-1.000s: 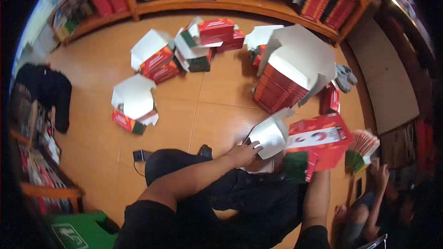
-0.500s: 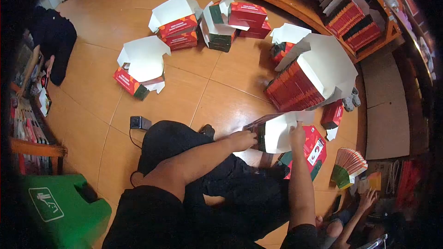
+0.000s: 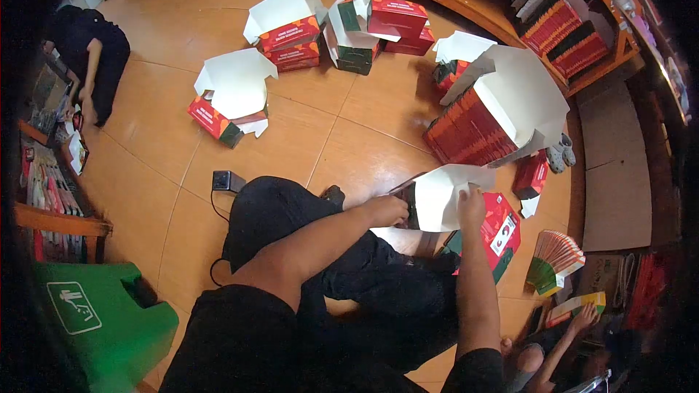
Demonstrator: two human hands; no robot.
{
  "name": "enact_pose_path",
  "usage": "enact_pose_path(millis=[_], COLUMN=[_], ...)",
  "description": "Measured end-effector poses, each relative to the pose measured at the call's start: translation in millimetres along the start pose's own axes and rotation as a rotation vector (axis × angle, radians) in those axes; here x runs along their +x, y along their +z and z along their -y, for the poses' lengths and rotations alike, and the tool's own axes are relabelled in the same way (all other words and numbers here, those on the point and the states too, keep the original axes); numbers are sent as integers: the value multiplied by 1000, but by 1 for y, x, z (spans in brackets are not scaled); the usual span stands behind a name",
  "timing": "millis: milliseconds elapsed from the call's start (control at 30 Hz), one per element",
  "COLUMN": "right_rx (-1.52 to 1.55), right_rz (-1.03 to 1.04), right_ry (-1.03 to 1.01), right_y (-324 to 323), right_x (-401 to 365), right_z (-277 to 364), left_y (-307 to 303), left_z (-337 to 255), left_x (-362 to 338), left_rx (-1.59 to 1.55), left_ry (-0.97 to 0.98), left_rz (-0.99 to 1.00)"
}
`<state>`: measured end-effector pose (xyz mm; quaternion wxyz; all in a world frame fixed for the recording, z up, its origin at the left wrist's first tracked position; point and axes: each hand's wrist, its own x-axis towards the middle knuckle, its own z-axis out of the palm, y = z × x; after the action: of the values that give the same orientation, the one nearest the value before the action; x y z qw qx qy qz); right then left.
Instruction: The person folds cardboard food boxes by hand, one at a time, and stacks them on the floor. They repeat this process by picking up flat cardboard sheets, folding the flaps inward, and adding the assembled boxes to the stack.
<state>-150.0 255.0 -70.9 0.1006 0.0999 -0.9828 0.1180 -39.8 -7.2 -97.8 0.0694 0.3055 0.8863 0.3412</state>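
An open cardboard box [image 3: 435,199] with a white inside and dark outer sides is between my hands, above the floor in front of my legs. My left hand [image 3: 387,211] is closed on its left side. My right hand [image 3: 472,206] pinches its white right flap, fingers pressed together. A flat red and green carton sheet [image 3: 501,229] lies just right of the box, partly behind my right forearm. Beyond the box stands a large stack of red folded cartons [image 3: 470,127] wrapped by white card.
Red boxes with open white flaps [image 3: 233,84] [image 3: 285,25] [image 3: 362,33] stand on the tiled floor. A green bin [image 3: 109,327] is at lower left, a small black device [image 3: 227,181] by my knee. Co-workers sit at left [image 3: 91,51] and lower right [image 3: 553,353]. Fanned cartons [image 3: 555,260] lie right.
The box between my hands has turned, with more of its white inside showing. The lower-right co-worker's hand now shows a yellow and white box. The view has shifted slightly.
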Motion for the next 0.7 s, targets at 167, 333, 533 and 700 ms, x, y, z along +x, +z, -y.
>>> enact_pose_path(millis=[167,333,533,700], right_rx=[-152,-181,-269,-473], right_rz=[133,143,37,131], right_ry=[136,149,194,25], right_y=[0,6,-20,-55], right_x=[-5,-8,-17,-32], right_z=[10,6,33,90], left_y=[-3,4,14,7], left_z=[-10,-13,-11,-16], left_x=[-1,-1,2,4], left_rx=[60,78,171,133], left_ry=[52,158,84,64], left_rz=[91,124,26,83])
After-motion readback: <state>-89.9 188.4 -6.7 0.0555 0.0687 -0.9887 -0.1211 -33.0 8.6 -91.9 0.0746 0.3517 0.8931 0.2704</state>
